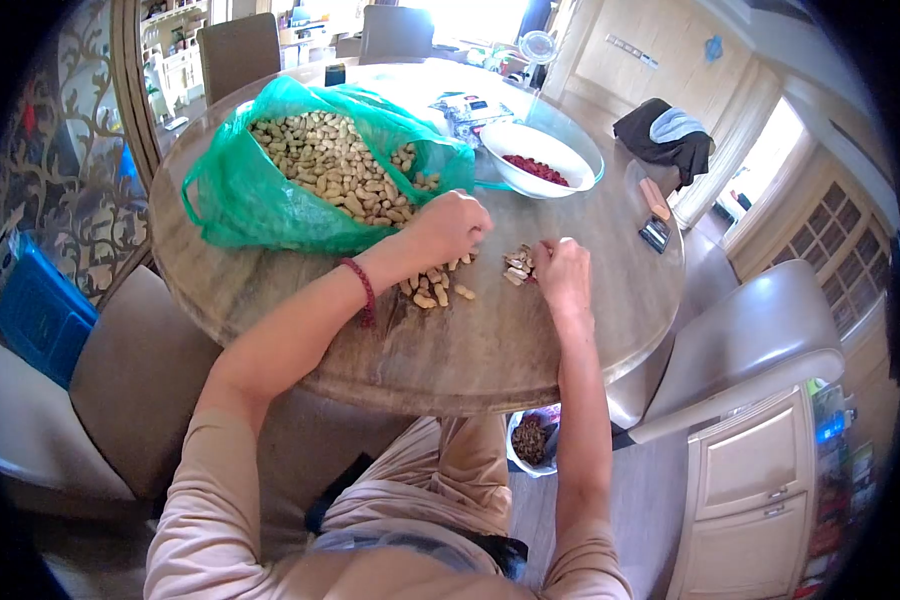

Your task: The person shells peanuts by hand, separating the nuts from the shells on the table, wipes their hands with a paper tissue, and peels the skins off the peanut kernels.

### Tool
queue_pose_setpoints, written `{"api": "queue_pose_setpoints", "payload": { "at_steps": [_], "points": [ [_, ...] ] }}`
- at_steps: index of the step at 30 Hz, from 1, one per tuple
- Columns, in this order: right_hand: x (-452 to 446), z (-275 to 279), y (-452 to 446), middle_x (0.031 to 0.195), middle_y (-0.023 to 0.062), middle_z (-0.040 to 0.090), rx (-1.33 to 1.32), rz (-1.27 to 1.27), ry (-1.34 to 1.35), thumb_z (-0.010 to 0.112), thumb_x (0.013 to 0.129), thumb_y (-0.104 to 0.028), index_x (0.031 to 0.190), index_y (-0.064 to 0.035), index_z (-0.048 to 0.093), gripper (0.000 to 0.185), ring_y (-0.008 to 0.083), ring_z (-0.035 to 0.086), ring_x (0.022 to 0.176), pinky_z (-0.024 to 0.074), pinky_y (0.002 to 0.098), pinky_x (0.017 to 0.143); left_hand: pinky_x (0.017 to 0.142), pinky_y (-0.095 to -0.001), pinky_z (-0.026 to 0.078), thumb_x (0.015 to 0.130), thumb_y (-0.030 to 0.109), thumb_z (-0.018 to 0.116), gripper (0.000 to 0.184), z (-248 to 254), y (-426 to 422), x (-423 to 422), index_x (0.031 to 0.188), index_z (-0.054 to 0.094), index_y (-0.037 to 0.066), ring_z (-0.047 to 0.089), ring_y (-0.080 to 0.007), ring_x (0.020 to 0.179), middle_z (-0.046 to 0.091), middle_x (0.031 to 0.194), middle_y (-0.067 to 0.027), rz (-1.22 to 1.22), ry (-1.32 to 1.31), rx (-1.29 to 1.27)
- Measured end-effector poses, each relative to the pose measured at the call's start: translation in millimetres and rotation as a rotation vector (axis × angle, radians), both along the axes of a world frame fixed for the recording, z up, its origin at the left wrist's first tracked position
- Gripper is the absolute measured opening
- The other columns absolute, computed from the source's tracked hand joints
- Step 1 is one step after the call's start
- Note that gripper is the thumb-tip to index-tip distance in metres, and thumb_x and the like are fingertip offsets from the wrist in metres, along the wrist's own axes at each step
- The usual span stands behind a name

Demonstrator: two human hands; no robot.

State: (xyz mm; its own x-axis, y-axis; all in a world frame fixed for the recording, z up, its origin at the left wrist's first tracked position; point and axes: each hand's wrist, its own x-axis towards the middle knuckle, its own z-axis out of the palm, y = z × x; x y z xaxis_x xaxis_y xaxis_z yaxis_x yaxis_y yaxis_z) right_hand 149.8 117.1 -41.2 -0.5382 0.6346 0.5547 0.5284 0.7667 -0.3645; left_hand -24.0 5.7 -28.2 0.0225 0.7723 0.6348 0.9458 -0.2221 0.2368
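My left hand (454, 224) is closed, its fingers curled above the table beside the green plastic bag (225, 190). Whatever it may hold is hidden. Unshelled peanuts (320, 165) fill the open bag. A small heap of loose peanuts (432, 287) lies under my left wrist. My right hand (566, 270) is also closed, fingertips down at the right edge of a little pile of broken peanut shells (518, 264). A bit of red shows beneath those fingers, too small to name. A white bowl (515, 147) farther back holds red-skinned peanut kernels (536, 169).
The round table (450, 365) has a packet (470, 112) near its back and a black-and-tan object (655, 232) at its right edge. Below the front edge stands a bin (532, 440) with shells. Chairs (745, 345) stand around the table, one draped with dark cloth (655, 145).
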Motion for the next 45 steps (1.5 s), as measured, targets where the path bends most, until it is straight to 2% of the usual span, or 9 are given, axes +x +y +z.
{"api": "queue_pose_setpoints", "payload": {
  "at_steps": [10,26,29,31,33,35,36,38,45],
  "points": [
    [-4,13,-20,0.071,0.0211,0.06,0.056,0.097,0.142,0.058,0.08,-0.017,0.081,-0.0025,0.064,0.016,0.0368,0.06,0.07,0.0473,0.0425,0.063,0.071,-0.0386,0.044,0.066,0.007,0.063,0.004,-18,-1,9,0.069,0.063,0.004,0.054,-0.0297,0.082,0.055,0.079,-0.0118,0.004,0.078,-0.097],
    [-8,9,-17,0.072,0.0213,0.06,0.035,0.169,0.243,0.059,0.079,-0.016,0.082,-0.0003,0.066,0.017,0.0356,0.061,0.068,0.0482,0.0393,0.063,0.064,-0.0365,0.047,0.065,0.0,0.061,0.006,-16,3,3,0.071,0.062,0.001,0.058,-0.0304,0.072,0.061,0.073,-0.012,-0.089,-0.032,0.018],
    [-8,9,-17,0.072,0.0216,0.06,0.054,0.198,0.242,0.058,0.08,-0.015,0.083,-0.0004,0.066,0.017,0.0359,0.06,0.069,0.0482,0.0396,0.063,0.06,-0.0327,0.048,0.066,-0.001,0.061,0.01,-8,2,6,0.076,0.063,0.0,0.061,-0.0244,0.067,0.062,0.072,-0.0114,-0.121,-0.152,0.09],
    [-7,11,-18,0.071,0.0215,0.06,0.041,0.21,0.244,0.058,0.08,-0.015,0.084,-0.0005,0.065,0.017,0.0345,0.061,0.066,0.0479,0.0386,0.062,0.057,-0.0269,0.048,0.07,0.0,0.062,0.01,-5,1,8,0.08,0.064,-0.002,0.062,-0.0159,0.063,0.064,0.074,-0.0092,-0.112,-0.423,0.061],
    [-7,12,-22,0.069,0.0214,0.059,0.029,0.223,0.245,0.059,0.08,-0.015,0.084,-0.0005,0.065,0.017,0.0331,0.062,0.064,0.0476,0.0376,0.06,0.055,-0.0261,0.048,0.073,0.001,0.062,0.01,-2,1,8,0.081,0.065,-0.002,0.062,-0.0153,0.063,0.064,0.072,-0.0092,-0.169,-0.633,0.036],
    [-7,15,-26,0.057,0.0157,0.056,-0.168,0.282,0.326,0.06,0.08,-0.017,0.084,-0.0006,0.065,0.018,0.0201,0.057,0.05,0.045,0.0325,0.054,0.054,-0.0254,0.048,0.075,0.002,0.061,0.01,1,0,9,0.083,0.065,-0.002,0.063,-0.0147,0.063,0.064,0.07,-0.0092,-0.228,-0.843,0.011],
    [-7,17,-29,0.057,0.0157,0.056,-0.164,0.284,0.326,0.06,0.08,-0.017,0.084,-0.0006,0.065,0.018,0.0201,0.057,0.05,0.045,0.0325,0.054,0.054,-0.0234,0.047,0.076,0.003,0.061,0.011,2,-1,10,0.086,0.064,-0.003,0.061,-0.0121,0.064,0.064,0.071,-0.0075,-0.245,-0.981,-0.011],
    [-5,24,-35,0.049,0.0056,0.045,-0.281,0.246,0.257,0.063,0.079,-0.017,0.086,-0.0006,0.066,0.018,0.0071,0.042,0.046,0.0401,0.0272,0.049,0.055,-0.0213,0.047,0.078,0.003,0.062,0.014,5,-3,11,0.089,0.063,-0.004,0.06,-0.0094,0.064,0.063,0.073,-0.0059,-0.266,-1.119,-0.029],
    [-6,25,-41,0.047,-0.0016,0.037,-0.254,0.364,0.372,0.07,0.074,-0.012,0.089,-0.0008,0.067,0.019,0.003,0.035,0.047,0.0348,0.0228,0.044,0.062,-0.0217,0.049,0.08,0.008,0.064,0.018,2,-5,13,0.096,0.063,0.001,0.059,-0.0098,0.07,0.063,0.083,-0.0055,-0.456,-1.438,-0.134]
  ]
}}
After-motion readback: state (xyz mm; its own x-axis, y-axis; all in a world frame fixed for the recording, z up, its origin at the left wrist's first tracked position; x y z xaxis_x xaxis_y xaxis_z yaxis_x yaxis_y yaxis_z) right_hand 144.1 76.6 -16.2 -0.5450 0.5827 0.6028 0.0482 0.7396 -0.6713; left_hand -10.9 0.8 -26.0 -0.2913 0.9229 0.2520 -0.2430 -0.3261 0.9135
